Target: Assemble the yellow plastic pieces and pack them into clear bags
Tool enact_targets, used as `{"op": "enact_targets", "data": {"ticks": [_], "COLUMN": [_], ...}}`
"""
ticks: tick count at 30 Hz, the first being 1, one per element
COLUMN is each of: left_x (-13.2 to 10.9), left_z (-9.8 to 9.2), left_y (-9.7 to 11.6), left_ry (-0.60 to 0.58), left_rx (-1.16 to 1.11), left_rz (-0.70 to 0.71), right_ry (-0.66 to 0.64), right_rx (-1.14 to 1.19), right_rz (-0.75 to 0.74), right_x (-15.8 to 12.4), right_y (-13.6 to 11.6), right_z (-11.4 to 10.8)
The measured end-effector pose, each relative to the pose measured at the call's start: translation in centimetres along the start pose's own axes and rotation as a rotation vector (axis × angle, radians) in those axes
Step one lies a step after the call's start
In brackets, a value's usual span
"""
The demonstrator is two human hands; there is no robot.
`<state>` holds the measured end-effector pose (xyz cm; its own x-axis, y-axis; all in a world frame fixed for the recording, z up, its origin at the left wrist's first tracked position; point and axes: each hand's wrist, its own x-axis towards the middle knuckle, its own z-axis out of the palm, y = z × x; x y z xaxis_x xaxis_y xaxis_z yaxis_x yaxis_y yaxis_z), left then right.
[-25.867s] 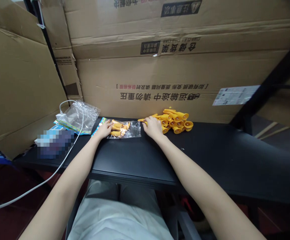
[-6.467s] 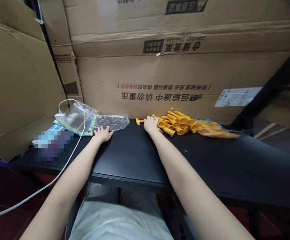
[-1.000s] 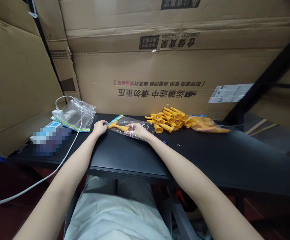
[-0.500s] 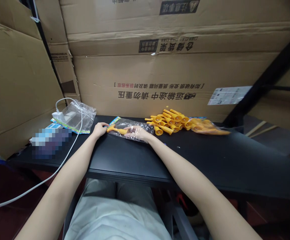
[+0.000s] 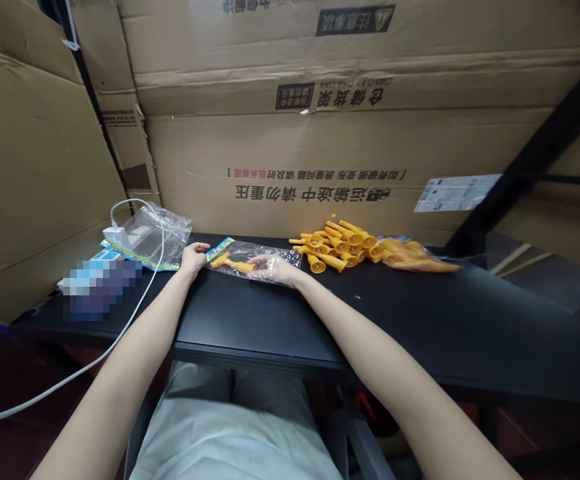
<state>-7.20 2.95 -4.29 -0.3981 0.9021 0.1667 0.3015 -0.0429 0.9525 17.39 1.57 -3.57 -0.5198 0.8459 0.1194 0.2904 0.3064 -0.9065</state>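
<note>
A clear plastic bag [image 5: 235,251] with a colourful header strip lies on the black table. Inside it is an orange plastic piece [image 5: 240,267]. My right hand [image 5: 273,268] is inside the bag, its fingers closed on the piece's right end. At the header end, just left of the bag, my left hand [image 5: 195,257] has its fingers curled; whether anything is between them is too small to tell. To the right, a pile of orange funnel-shaped pieces [image 5: 340,245] lies beside a filled bag of orange pieces [image 5: 413,257].
Clear packaging bags [image 5: 163,230], a white plug [image 5: 115,233] with its cable and a blurred box [image 5: 101,283] are at the left. Cardboard [image 5: 190,147] stands behind the black table [image 5: 260,320]; a dark post rises at the right.
My left hand has shifted slightly left, off the bag's header corner, and the header strip now shows more fully. My right hand keeps its hold on the orange piece.
</note>
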Motion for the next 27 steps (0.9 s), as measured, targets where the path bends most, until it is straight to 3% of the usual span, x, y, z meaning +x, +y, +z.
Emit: {"op": "enact_targets", "data": {"ticks": [11,13,16,19,23,27], "left_x": [0.2,0.1,-0.3,-1.0,-1.4,-1.0], "left_z": [0.1,0.0,-0.1,0.3,1.1,1.1], "left_y": [-0.4,-0.4,-0.1,0.3,0.3,-0.2], "left_ry": [-0.011,0.007,0.031,-0.091,-0.357,-0.341], "left_rx": [0.107,0.222,0.405,0.471,0.538,0.643], "left_rz": [-0.006,0.064,0.279,0.444,0.476,0.474], "right_ry": [0.071,0.074,0.062,0.051,0.104,0.362], "right_rx": [-0.018,0.003,0.019,0.038,-0.032,-0.377], "right_rz": [-0.017,-0.030,-0.049,-0.061,-0.028,0.078], "right_x": [0.6,0.7,0.7,0.6,0.4,-0.1], "right_y": [0.6,0.7,0.6,0.4,-0.6,-1.8], "right_z": [0.5,0.7,1.0,1.1,0.7,-1.2]}}
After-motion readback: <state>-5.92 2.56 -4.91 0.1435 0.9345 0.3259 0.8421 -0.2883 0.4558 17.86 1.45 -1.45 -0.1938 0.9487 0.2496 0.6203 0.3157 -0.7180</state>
